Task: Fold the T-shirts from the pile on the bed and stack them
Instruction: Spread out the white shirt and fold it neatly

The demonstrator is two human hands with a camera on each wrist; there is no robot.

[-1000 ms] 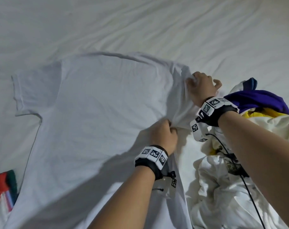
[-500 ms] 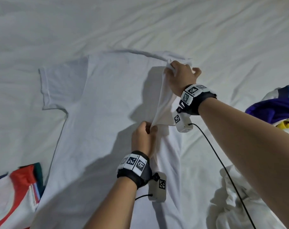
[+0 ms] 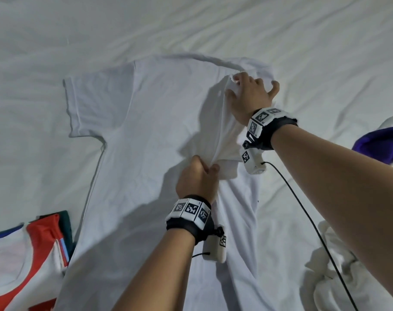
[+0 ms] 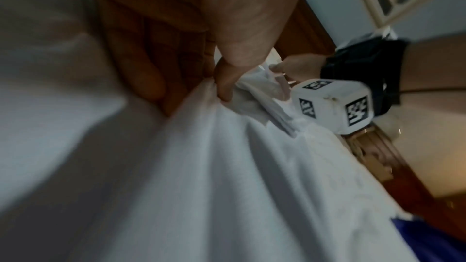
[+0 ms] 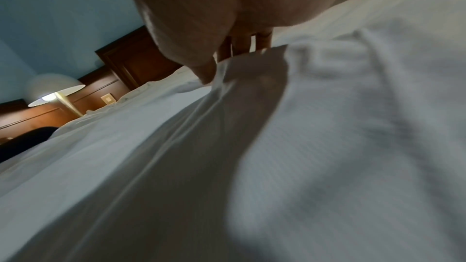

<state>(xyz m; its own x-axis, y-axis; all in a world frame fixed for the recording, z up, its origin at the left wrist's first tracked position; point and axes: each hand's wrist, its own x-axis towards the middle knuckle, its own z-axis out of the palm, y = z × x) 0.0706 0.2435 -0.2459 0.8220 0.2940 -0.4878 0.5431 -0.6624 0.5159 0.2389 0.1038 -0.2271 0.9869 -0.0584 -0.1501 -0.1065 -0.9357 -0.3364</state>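
White T-shirt [image 3: 146, 153]: lay spread flat on the bed [image 3: 303, 41], collar end far from the person, hem end near; its left sleeve lay flat and extended toward the left; its right sleeve and side were lifted and turned inward over the body.
Left hand [image 3: 196, 180]: the grip was closed, thumb and curled fingers pinching the raised fold of the white T-shirt near its right armpit; the left wrist view showed the thumb pressed onto bunched cloth.
Right hand [image 3: 250, 95]: the grip was partly closed, thumb and fingertips pinching the shoulder of the white T-shirt near the collar, the remaining fingers spread; the right wrist view showed the fingertips on the cloth edge.
Fold line: the cloth ran taut in a ridge between the two hands.
Folded shirt [image 3: 22, 254]: white with red and green trim, lay at the near left, just beside the hem side of the white T-shirt.
Pile [image 3: 325, 265]: crumpled white garments lay at the near right, under the right forearm.
Purple garment [image 3: 382, 147]: lay at the right edge, partly hidden by the right forearm.
Cable [image 3: 303, 209]: black, ran from the right wrist camera across the bed toward the near right.
Lamp [image 5: 56, 95]: lit, stood beyond the bed against dark wood panelling.
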